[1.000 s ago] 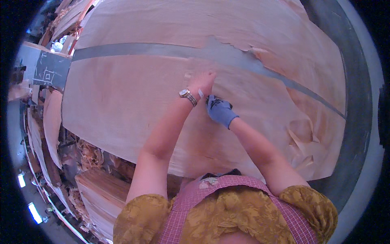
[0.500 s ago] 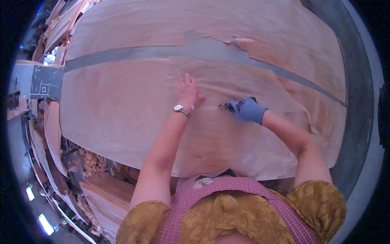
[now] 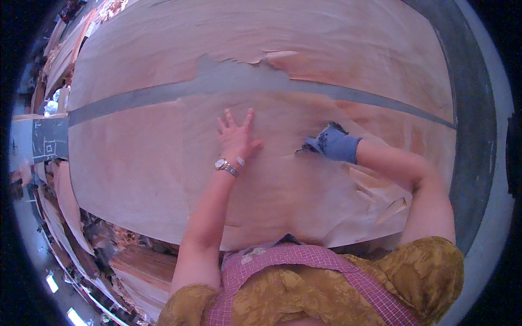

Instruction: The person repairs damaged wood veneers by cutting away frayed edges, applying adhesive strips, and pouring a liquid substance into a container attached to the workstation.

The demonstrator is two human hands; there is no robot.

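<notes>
Thin wood veneer, pale and pinkish-brown, covers the broad surface before me; its near sheet [image 3: 141,157] lies under both hands. My left hand [image 3: 236,140], bare and with a wristwatch [image 3: 226,166] at its wrist, rests palm down on that sheet with the fingers spread. To its right, my right hand [image 3: 336,144] wears a blue work glove. It is closed around a small dark tool [image 3: 301,149] whose tip is at the veneer; its exact kind is hidden by the glove. Right of centre, below my right forearm, the sheet shows wrinkles and torn openings [image 3: 375,185].
A grey strip [image 3: 147,101] shows between the near sheet and the far veneer sheet [image 3: 337,38], widening at a ragged torn edge. Stacked boards [image 3: 144,266] and wood scraps lie at the lower left. A dark grey border [image 3: 473,108] runs along the right.
The view has shifted, so the grey strip sits lower and further left. My left hand's fingers have spread apart. Openings in the veneer now show below my right forearm.
</notes>
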